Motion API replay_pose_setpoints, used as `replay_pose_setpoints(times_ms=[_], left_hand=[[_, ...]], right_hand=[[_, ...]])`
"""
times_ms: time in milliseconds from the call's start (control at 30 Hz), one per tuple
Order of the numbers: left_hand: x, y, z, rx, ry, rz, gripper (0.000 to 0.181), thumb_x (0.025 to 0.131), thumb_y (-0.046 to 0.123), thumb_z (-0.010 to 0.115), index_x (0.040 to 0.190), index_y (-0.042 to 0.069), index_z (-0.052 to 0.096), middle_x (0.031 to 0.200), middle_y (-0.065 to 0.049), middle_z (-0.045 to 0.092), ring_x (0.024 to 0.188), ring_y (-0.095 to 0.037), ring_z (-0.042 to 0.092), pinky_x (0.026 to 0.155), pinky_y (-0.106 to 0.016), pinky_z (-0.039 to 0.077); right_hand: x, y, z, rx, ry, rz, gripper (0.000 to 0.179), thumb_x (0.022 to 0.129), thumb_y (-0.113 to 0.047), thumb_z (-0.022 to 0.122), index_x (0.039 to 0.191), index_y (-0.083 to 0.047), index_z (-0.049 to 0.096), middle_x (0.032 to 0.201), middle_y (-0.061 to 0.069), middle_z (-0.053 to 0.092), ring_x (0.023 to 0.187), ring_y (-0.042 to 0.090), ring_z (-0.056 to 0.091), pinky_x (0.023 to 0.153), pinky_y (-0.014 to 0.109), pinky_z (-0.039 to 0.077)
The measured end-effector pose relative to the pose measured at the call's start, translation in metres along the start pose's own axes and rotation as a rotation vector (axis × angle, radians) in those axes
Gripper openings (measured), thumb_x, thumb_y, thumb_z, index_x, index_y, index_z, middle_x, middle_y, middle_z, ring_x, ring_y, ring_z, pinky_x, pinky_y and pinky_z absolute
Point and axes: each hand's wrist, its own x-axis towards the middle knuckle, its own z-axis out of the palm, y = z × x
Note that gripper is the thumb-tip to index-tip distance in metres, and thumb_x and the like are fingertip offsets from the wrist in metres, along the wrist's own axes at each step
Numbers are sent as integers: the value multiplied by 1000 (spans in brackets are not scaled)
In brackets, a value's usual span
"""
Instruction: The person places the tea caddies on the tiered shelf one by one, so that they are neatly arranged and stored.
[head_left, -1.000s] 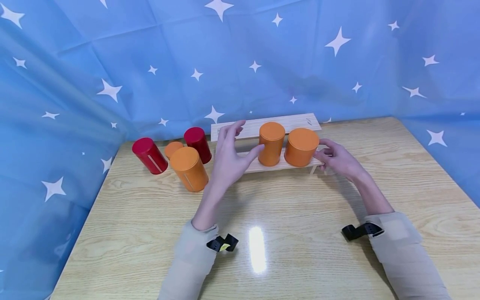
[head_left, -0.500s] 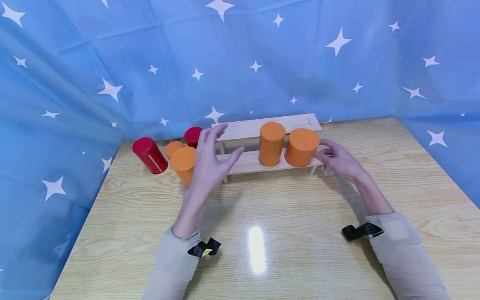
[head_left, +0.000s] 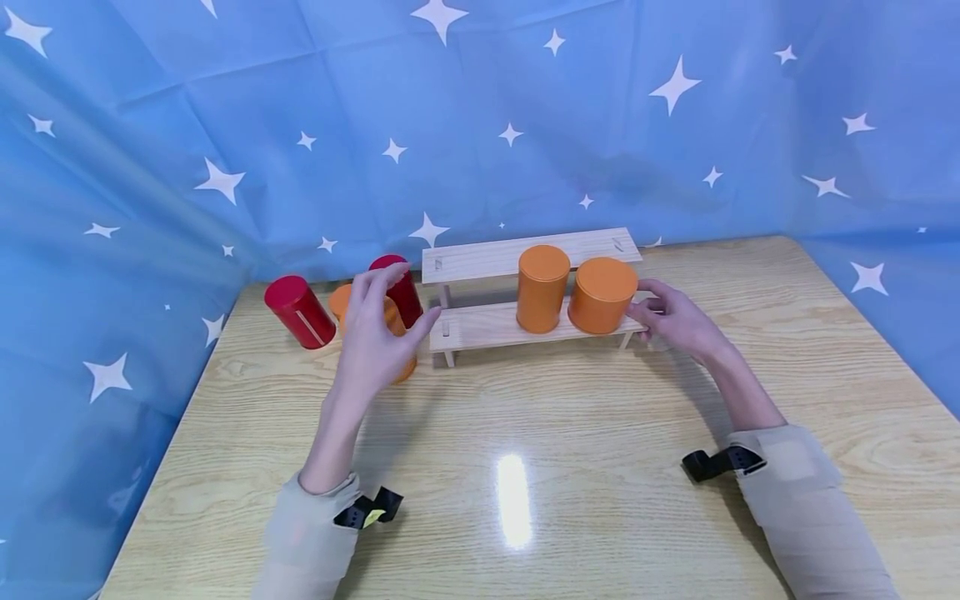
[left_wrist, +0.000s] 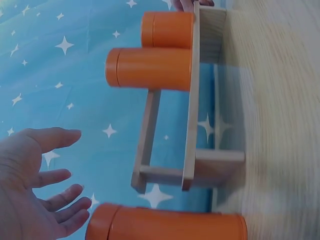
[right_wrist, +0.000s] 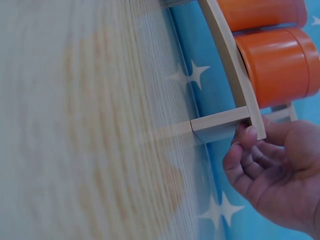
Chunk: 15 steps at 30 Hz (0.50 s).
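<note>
My left hand [head_left: 367,342] hovers with spread, relaxed fingers over a large orange canister [head_left: 407,367], partly hiding it; the left wrist view shows a gap between that hand [left_wrist: 40,185] and the canister [left_wrist: 170,225]. A two-tier wooden shelf [head_left: 480,327] stands at the back of the table. Its lower board bears a tall orange canister [head_left: 543,292] and a shorter, wider orange canister [head_left: 602,298], side by side. At the board's right end, my right hand [head_left: 675,318] pinches the edge between thumb and fingers, as the right wrist view shows [right_wrist: 280,170].
Left of the shelf stand a red canister [head_left: 300,312] with a pale stripe and another red canister [head_left: 405,298]. A smaller orange canister [head_left: 339,301] is mostly hidden behind my left hand. A blue star-patterned cloth [head_left: 480,108] hangs behind the wooden table [head_left: 600,467].
My left hand has moved left, away from the tall orange canister on the shelf, to over the large orange canister. My right hand stays at the shelf's right end.
</note>
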Motion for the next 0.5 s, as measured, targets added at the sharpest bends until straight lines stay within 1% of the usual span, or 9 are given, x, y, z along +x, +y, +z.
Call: replay_pose_setpoints(times_ms=[100, 233, 400, 500], left_hand=[[-5, -5, -6, 23, -3, -29, 65, 84, 16, 82, 141, 3, 52, 133, -16, 50, 123, -32, 48, 87, -50, 54], [-10, -13, -14, 35, -15, -63, 67, 83, 15, 83, 141, 4, 52, 133, -17, 49, 123, -33, 47, 90, -52, 52], [-15, -24, -21, 66, -52, -128, 68, 83, 17, 82, 142, 6, 51, 135, -16, 47, 125, -32, 44, 93, -56, 47], [-16, -29, -25, 82, -70, -152, 67, 84, 19, 81, 143, 7, 50, 138, -17, 45, 126, -33, 42, 93, -57, 45]], right_hand=[[0, 1, 1, 7, 0, -9, 55, 106, -21, 53, 153, 0, 31, 105, 18, 61, 71, 28, 63, 73, 35, 54], [-2, 0, 1, 8, 2, -9, 57, 106, -26, 54, 153, -2, 32, 105, 19, 60, 73, 29, 64, 72, 37, 54], [-4, -1, 1, 4, -2, -2, 59, 106, -29, 54, 154, -3, 31, 108, 21, 59, 74, 31, 64, 73, 38, 55], [-3, -1, 0, 3, -3, -1, 59, 106, -27, 53, 154, -3, 30, 109, 21, 59, 74, 30, 64, 72, 37, 54]])
